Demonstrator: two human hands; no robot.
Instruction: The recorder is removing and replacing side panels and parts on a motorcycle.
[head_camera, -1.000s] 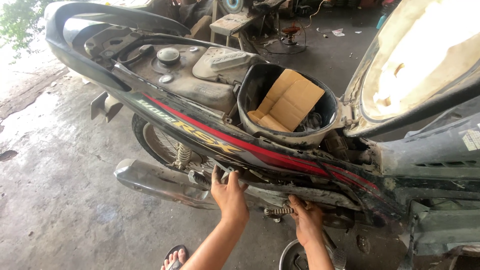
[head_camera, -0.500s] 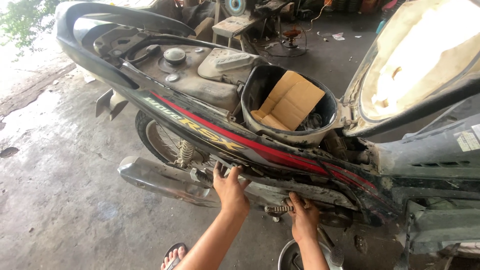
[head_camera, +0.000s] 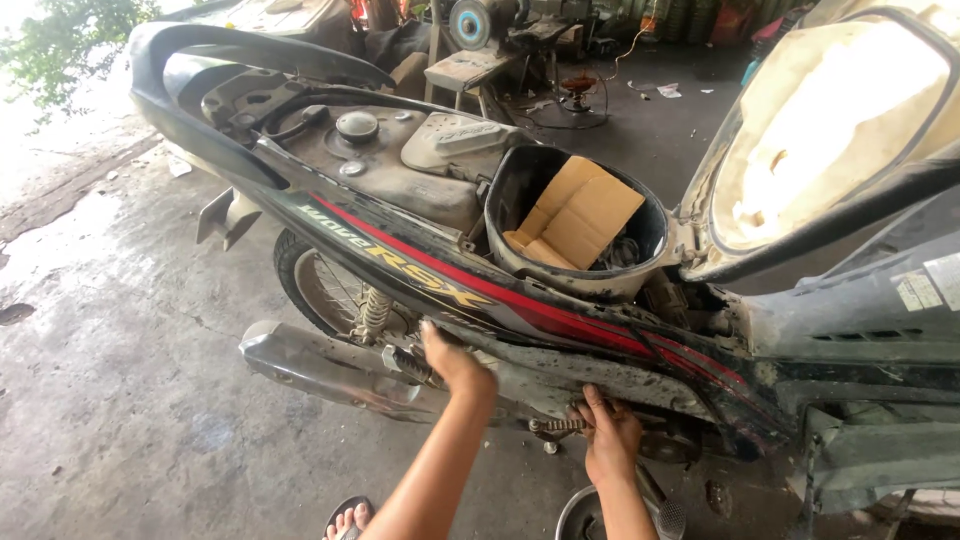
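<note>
Head view of a motorcycle (head_camera: 520, 290) standing on a concrete floor (head_camera: 110, 400), seat (head_camera: 830, 130) tipped up. The left hand (head_camera: 455, 362) is pressed, fingers curled, against the lower edge of the dark side panel (head_camera: 470, 300), just above the exhaust pipe (head_camera: 320, 365); whether it clasps the edge cannot be told. The right hand (head_camera: 610, 440) is closed around a small part beneath the same edge, beside a coil spring (head_camera: 560, 426); the part itself is hidden.

The step in hand appears to be work along the underside of the panel, near its middle. The next move would likely call for steady bracing from the left hand while the right hand works in the narrow gap.

Room is tight: the panel edge lies above, the exhaust pipe to the left, a round metal pan (head_camera: 585, 515) below. The floor toward the rear wheel (head_camera: 320, 285) lies open.
</note>
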